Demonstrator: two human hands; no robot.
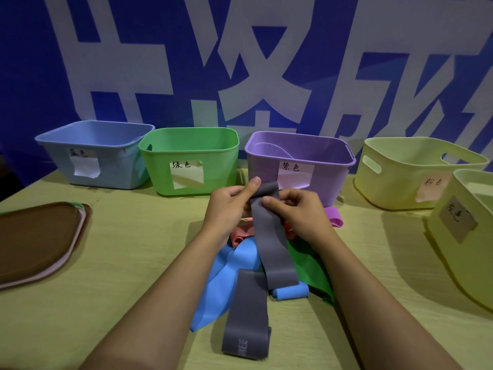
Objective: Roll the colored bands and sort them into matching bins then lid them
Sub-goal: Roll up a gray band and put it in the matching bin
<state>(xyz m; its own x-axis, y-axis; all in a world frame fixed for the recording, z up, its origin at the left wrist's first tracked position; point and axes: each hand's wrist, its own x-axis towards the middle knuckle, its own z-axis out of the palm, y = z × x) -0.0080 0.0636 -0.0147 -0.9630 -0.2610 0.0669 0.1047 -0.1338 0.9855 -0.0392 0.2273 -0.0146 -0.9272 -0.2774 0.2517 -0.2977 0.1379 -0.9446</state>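
A long grey band (pixel 272 241) hangs from both my hands over a pile of bands at the table's middle. My left hand (pixel 229 206) pinches its upper end with the thumb on top. My right hand (pixel 296 209) pinches the same end from the right. Below lie a second grey band (pixel 246 316), a blue band (pixel 216 284), a small blue roll (pixel 290 292), a green band (pixel 309 271), a pink band (pixel 240 235) and a purple band (pixel 333 214). Labelled bins stand behind: blue (pixel 96 156), green (pixel 189 158), purple (pixel 298 161) and two yellow (pixel 408 174) (pixel 469 236).
A stack of lids (pixel 37 241), a brown one on top, lies at the table's left edge. The purple bin holds a pale band or lid piece inside. A blue banner with white characters hangs behind the bins. Bare yellow-green tabletop (pixel 128 276) spreads between lids and pile.
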